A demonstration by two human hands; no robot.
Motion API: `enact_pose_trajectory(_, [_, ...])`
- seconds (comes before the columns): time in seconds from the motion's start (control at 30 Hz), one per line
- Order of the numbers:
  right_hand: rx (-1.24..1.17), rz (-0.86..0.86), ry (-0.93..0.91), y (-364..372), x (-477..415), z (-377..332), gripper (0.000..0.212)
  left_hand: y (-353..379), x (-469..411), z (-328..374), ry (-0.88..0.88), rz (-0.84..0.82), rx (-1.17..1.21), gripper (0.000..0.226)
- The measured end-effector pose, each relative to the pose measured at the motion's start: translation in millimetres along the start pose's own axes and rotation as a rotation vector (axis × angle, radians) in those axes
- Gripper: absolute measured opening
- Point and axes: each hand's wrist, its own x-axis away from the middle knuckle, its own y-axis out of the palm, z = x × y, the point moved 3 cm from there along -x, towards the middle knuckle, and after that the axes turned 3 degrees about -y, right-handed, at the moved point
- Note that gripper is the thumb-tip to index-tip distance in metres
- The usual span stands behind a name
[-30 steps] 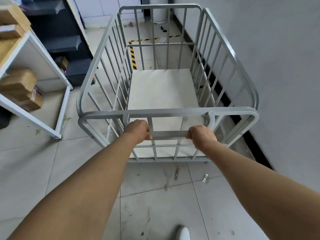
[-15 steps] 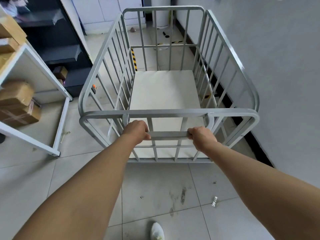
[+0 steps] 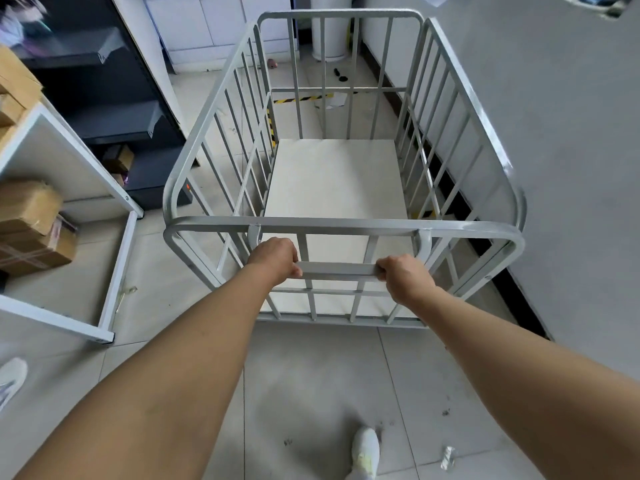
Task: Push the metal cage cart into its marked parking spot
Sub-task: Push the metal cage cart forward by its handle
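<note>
This looks like a storeroom or small warehouse back room. A white metal rack (image 3: pixel 117 199) at nine o'clock carries taped cardboard boxes (image 3: pixel 29 206), and behind it at eleven o'clock stands a dark shelving unit (image 3: pixel 114 98) with mostly bare shelves. The floor (image 3: pixel 311 375) is pale tile, scuffed and spotted with dirt. At twelve o'clock, yellow-and-black hazard tape (image 3: pixel 303 98) marks out a bay on the tiles, seen through the bars of a grey metal cage cart (image 3: pixel 346 223). A plain grey wall (image 3: pixel 554 168) with a dark skirting runs along the three o'clock side.
</note>
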Motion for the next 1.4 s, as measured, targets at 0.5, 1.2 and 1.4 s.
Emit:
enact_pose_trajectory(0.5, [-0.034, 0.04, -0.012, -46.4, -163.3, -15.3, 0.024, -75.2, -157.3, 2.3, -0.033, 0.051, 0.045, 0.024])
enact_pose_trajectory(1.2, [-0.001, 0.006, 0.022, -112.9, -377.6, -19.0, 0.027, -168.2, -362.7, 21.2, -0.043, 0.052, 0.039, 0.015])
enact_pose_trajectory(1.4, [-0.005, 0.04, 0.003, -129.7, -437.9, -15.4, 0.024, -192.7, -421.3, 30.5, -0.045, 0.081, 0.045, 0.018])
